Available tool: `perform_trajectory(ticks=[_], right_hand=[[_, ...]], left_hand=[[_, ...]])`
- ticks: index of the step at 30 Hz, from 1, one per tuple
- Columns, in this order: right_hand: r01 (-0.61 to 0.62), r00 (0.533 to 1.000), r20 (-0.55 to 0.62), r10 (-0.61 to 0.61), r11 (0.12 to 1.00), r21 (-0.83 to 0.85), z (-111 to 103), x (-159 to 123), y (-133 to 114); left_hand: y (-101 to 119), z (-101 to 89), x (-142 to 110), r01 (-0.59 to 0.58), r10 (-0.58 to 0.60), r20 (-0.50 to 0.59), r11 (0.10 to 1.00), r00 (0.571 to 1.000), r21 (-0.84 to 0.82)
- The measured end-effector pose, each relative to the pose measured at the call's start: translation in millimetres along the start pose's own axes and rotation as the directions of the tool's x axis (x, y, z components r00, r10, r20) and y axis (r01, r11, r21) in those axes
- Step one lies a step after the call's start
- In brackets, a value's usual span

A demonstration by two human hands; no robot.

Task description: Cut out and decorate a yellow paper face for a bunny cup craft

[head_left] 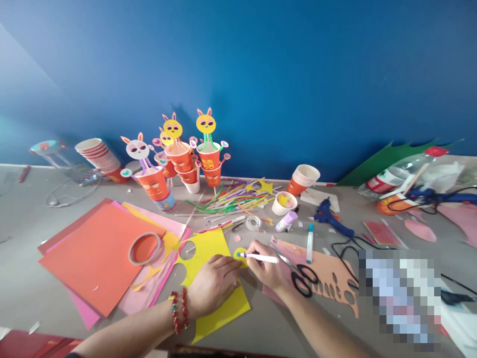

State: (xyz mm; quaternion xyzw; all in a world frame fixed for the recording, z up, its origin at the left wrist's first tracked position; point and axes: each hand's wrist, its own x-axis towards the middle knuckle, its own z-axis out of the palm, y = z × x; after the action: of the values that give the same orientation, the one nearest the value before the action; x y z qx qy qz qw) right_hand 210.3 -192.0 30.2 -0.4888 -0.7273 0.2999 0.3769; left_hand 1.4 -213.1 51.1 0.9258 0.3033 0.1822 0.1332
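Note:
In my right hand (266,272) is a white marker (264,258), its tip on a small yellow paper disc (242,251) bearing a blue spot. My left hand (216,282), with red beads at the wrist, lies palm down over a yellow paper sheet (231,303) with round cut-outs. Its fingers stretch to the disc's left edge; the fingertips are partly hidden. Beside my right hand are black-handled scissors (302,278), resting on cut peach paper (337,271). A blue-capped marker (309,243) lies on that paper.
Rabbit-faced paper-cup figures (149,184) stand at the back left, near stacked cups (99,159). A tape roll (145,248) lies on orange paper (89,258). Coloured strips (234,199), a glue stick (286,222) and a blue glue gun (331,219) with a trailing cable are behind my hands.

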Motion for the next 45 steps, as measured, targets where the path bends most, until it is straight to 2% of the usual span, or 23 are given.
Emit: perform_trajectory(ticks=[18,27,34,41,45], right_hand=[[-0.016,1.000,-0.006,0.016,0.999,0.033,-1.3,0.9,-3.6],[-0.096,0.979,-0.166,0.115,0.988,0.121,-8.3,-1.2,-1.6],[-0.112,0.984,-0.126,0.128,0.986,0.126,-4.8,-2.6,4.3],[-0.125,0.986,-0.101,0.135,0.987,0.104,-6.3,-0.8,-0.1],[-0.130,0.977,-0.150,0.149,0.982,0.134,-7.1,-0.8,-0.9]], left_hand=[[1.5,-1.8,1.4,0.004,-0.004,-0.001,1.000,1.000,0.007],[-0.5,0.4,-1.3,0.015,-0.015,-0.003,0.999,1.000,-0.030],[-0.3,-0.6,-0.9,0.016,-0.016,0.004,1.000,1.000,-0.024],[-0.3,-0.4,-0.3,0.011,-0.011,0.003,1.000,1.000,-0.027],[-0.4,1.1,-1.4,0.011,-0.012,-0.013,1.000,1.000,-0.026]])
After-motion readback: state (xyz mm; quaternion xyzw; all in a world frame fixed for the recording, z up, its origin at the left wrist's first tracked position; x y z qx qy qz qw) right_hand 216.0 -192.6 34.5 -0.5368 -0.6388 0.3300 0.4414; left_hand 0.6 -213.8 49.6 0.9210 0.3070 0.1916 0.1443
